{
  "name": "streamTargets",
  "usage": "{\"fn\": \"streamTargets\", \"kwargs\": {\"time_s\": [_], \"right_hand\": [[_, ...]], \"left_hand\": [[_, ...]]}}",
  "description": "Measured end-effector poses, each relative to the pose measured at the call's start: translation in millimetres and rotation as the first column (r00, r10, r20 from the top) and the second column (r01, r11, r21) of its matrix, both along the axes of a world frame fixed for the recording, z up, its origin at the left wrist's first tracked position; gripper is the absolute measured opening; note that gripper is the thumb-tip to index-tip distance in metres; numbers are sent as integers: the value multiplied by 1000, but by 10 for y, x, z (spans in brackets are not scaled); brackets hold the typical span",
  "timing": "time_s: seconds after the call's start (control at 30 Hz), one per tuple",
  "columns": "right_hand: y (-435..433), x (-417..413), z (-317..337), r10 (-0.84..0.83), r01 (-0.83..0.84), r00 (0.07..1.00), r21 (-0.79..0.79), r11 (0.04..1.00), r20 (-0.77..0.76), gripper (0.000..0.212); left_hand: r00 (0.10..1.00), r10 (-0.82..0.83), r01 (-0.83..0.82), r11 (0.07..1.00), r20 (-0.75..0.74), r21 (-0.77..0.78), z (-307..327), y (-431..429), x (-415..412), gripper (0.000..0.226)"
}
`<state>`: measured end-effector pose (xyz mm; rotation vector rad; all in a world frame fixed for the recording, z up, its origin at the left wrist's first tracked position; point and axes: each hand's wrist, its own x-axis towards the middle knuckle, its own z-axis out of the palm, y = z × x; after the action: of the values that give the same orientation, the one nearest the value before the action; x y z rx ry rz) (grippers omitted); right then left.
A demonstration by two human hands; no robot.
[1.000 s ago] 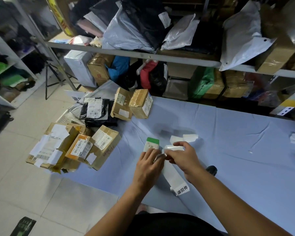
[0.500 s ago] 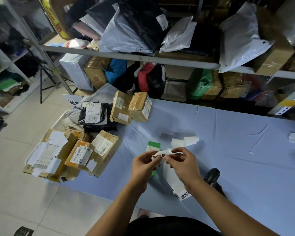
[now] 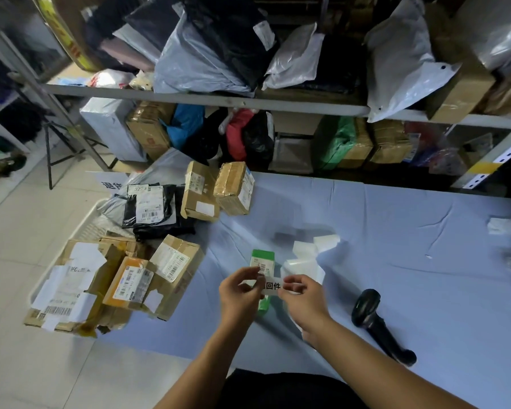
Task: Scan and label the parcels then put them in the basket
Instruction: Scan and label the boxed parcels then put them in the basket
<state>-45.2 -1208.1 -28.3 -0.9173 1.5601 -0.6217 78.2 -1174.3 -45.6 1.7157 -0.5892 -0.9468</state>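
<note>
A small white label sticker [image 3: 271, 286] with black printed characters is pinched between my left hand [image 3: 240, 293] and my right hand [image 3: 303, 299], held just above the table. Under it lies a small green and white box parcel [image 3: 262, 262] with a barcode label, partly hidden by my fingers. A strip of white label backing [image 3: 303, 262] trails on the blue table cloth [image 3: 396, 231] behind my right hand. A black handheld scanner [image 3: 375, 320] lies on the cloth to the right of my right forearm.
A white basket [image 3: 71, 249] off the table's left edge holds several cardboard boxes and black bags. Two taped cardboard boxes [image 3: 216, 190] stand at the table's far left corner. Shelves [image 3: 248, 101] crammed with parcels run behind the table. Small white items lie at the far right.
Both hands lifted the label off the backing strip and now hold it stretched between them over the green box. The view shifted, bringing the scanner fully into sight.
</note>
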Motion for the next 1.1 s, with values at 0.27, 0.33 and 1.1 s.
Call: {"fn": "streamTargets", "kwargs": {"time_s": [0.27,0.33,1.1], "right_hand": [[-10,161,-175,5,-7,998,-38,999,-61,11],[-28,202,-239,42,-52,992,-81,995,-117,13],[97,392,-708,138,-238,882,-173,956,-451,11]], "left_hand": [[973,-61,41,995,223,92,-213,11,142,12],[956,-76,44,992,283,118,-261,20,182,12],[827,-239,238,969,508,69,-649,55,391,19]]}}
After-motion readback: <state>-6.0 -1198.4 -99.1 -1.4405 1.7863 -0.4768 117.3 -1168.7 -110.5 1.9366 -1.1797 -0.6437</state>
